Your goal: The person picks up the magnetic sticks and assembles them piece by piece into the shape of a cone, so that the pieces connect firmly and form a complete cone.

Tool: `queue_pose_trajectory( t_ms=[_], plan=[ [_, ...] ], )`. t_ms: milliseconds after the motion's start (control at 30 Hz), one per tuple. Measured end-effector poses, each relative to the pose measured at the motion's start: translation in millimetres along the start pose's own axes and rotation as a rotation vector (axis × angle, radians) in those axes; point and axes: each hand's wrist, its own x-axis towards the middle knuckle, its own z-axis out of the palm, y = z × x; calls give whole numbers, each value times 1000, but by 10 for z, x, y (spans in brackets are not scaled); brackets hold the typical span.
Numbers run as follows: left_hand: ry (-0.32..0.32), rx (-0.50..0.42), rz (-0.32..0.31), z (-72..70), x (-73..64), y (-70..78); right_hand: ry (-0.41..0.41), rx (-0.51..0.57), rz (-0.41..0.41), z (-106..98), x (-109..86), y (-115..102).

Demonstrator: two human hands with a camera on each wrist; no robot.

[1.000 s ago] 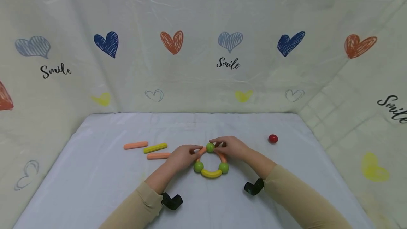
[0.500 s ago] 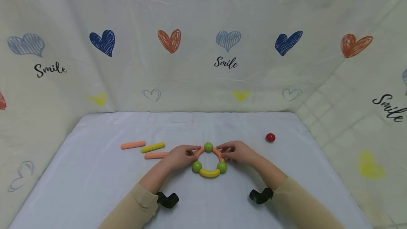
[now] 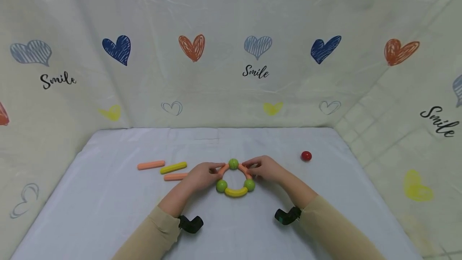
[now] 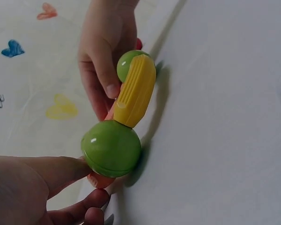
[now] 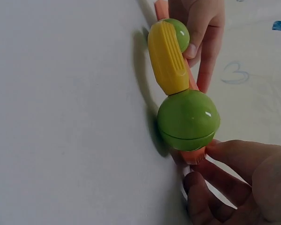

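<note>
A ring of three green balls joined by curved bars lies between both hands. One green ball [image 3: 233, 164] is at its far point; the left ball [image 3: 221, 186] and right ball [image 3: 249, 185] flank a curved yellow bar [image 3: 236, 192] at the near side. My left hand [image 3: 203, 176] pinches the left curved orange bar [image 3: 223, 169] between thumb and fingers. On the other side, the right hand [image 3: 268, 169] pinches the right curved orange bar [image 3: 245, 169]. Both wrist views show the ring edge-on, with the grooved yellow bar [image 4: 136, 91] nearest and a shadow beside it on the cloth.
Left of the ring lie an orange stick [image 3: 150, 165], a yellow stick [image 3: 173, 167] and another orange stick [image 3: 176, 177], partly behind the left hand. A red ball [image 3: 306, 156] sits at the right rear. White cloth [image 3: 108, 212] covers the table, before a heart-printed backdrop [image 3: 216, 91].
The right hand has gone from the far green ball to the right orange bar. Since half a second ago, the ring has shifted slightly away and left with both hands on it.
</note>
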Motion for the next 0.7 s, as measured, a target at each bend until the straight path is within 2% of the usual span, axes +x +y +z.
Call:
queue_pose_trajectory(
  t_ms=[200, 500, 700],
  plan=[
    [17, 11, -3, -37, 6, -2, -2, 2, -4, -2, 80, 10],
    [17, 9, -3, -51, -8, -6, -8, 14, -12, -5, 86, 19],
    [40, 28, 40, -161, -84, -45, 6, 16, -27, 2, 81, 41]
  ],
)
